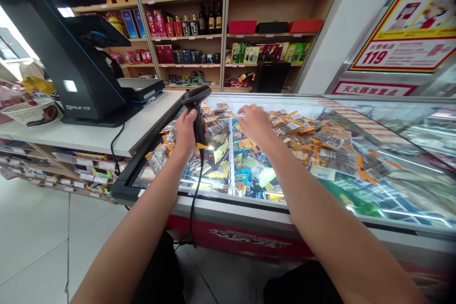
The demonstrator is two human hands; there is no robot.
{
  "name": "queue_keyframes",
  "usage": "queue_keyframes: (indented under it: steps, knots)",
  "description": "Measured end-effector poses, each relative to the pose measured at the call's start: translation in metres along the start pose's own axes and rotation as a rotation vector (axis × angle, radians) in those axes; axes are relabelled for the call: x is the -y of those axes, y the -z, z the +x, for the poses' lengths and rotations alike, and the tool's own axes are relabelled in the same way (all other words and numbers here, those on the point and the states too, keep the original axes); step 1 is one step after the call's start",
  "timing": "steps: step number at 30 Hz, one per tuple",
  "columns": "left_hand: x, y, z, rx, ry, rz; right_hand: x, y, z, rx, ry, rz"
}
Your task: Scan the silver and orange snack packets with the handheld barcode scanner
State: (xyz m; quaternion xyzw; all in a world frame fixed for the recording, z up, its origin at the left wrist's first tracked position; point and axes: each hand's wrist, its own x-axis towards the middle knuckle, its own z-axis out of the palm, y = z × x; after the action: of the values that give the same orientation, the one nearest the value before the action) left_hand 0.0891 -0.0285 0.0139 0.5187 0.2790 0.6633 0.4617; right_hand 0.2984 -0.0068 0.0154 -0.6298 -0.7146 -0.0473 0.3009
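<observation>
My left hand (pixel 185 134) is wrapped around the handle of a black barcode scanner (pixel 196 109), which stands upright with its head at the top. A black cord runs down from its base over the freezer's front edge. My right hand (pixel 255 122) is above the glass top, fingers apart and slightly bent, with nothing seen in them; it is a little blurred. Just right of it, small clear packets with orange edges (pixel 295 126) are heaped on the glass. More packets (pixel 160 154) lie on the left, around the scanner. Whether my right fingers touch a packet, I cannot tell.
Under the glass of the chest freezer (pixel 228 204) are colourful wrapped goods (pixel 249 171). On the left, a white counter (pixel 103 135) bears a black checkout machine (pixel 92 66) and a paper bowl (pixel 33 113). Shelves (pixel 185 40) with boxes and bottles stand behind.
</observation>
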Motion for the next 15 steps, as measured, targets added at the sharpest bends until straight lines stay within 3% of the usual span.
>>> queue_keyframes:
  steps: [2,4,5,9,15]
  knots:
    - [0.004,0.000,0.000,-0.032,-0.061,0.095,0.027,-0.016,-0.009,0.283,0.084,0.295]
    - [0.006,0.000,0.001,-0.035,-0.109,0.148,0.053,-0.035,-0.021,0.459,0.146,0.411]
    - [0.006,0.001,0.001,-0.037,-0.127,0.157,0.063,-0.044,-0.027,0.469,0.212,0.394]
    - [0.003,0.001,0.002,-0.044,-0.161,0.134,0.084,-0.071,-0.041,0.242,0.319,0.233]
    - [0.006,0.002,0.004,-0.050,-0.134,0.086,0.085,-0.076,-0.034,0.227,0.291,0.213]
